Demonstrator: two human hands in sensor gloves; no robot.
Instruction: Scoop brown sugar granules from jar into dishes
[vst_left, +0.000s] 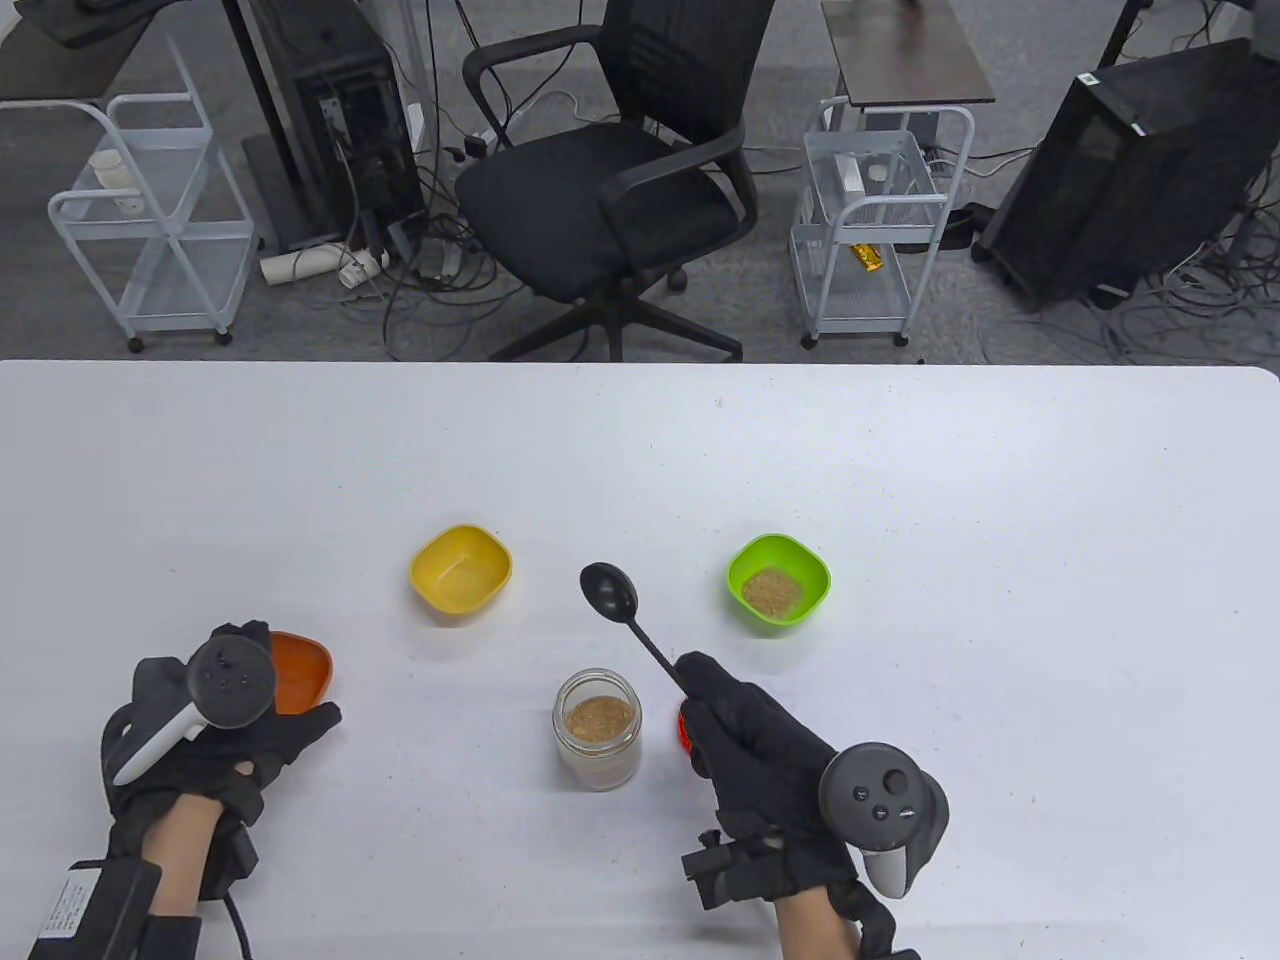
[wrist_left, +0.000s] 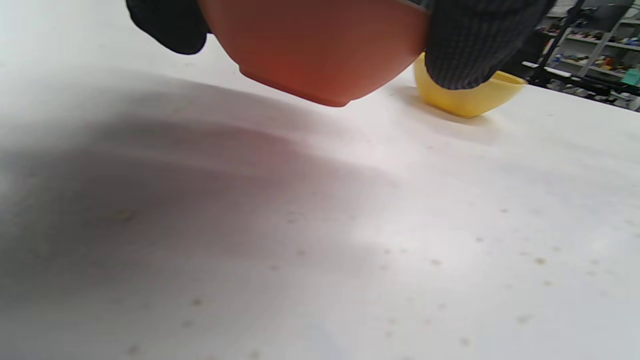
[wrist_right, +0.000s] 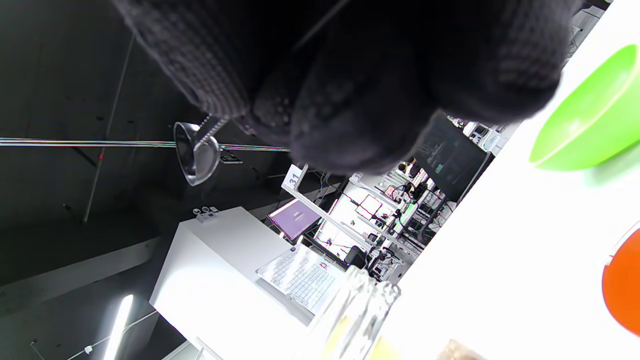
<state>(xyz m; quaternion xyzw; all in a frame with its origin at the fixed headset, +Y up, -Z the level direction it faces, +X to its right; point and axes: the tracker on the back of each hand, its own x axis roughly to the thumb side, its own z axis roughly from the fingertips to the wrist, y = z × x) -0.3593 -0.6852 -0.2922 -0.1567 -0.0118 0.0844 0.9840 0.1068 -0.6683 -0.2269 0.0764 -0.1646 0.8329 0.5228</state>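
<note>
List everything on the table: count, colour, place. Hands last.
green dish: one, green, right of centre, holds brown sugar.
yellow dish: one, yellow, left of centre, looks empty.
orange dish: one, orange, near left, gripped and raised off the table in the left wrist view.
jar: one, clear glass, near centre, open, brown sugar inside.
spoon: one, black, bowl empty, above the table between jar and green dish.
orange-red object: one, mostly hidden beside the right hand.
table: one, white.
left hand: black glove, grips orange dish.
right hand: black glove, holds spoon handle.
</note>
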